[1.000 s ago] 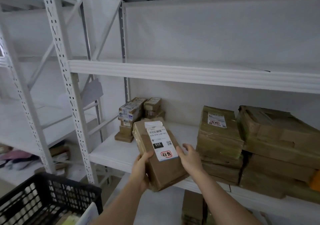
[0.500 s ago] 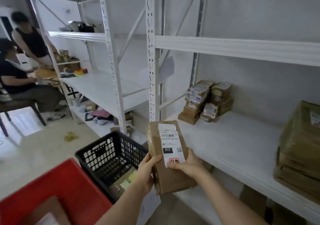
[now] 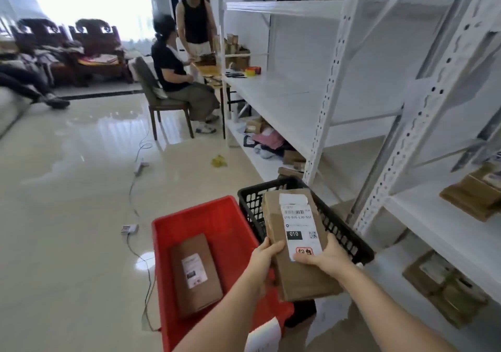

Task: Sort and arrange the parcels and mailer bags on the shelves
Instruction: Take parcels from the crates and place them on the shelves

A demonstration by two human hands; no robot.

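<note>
Brown cardboard made up the parcel (image 3: 295, 246), gripped by the left hand (image 3: 264, 259) at its left edge and the right hand (image 3: 326, 257) at its label, above a red crate (image 3: 217, 216) holding another parcel (image 3: 195, 273). Behind sat a black basket (image 3: 341, 232), beside the white shelves (image 3: 298, 102).

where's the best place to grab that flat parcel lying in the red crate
Take the flat parcel by its two long side edges, coming straight down from above. It lies flat, label up, on the floor of the red crate, with bare crate floor along both long sides for fingers.
</note>
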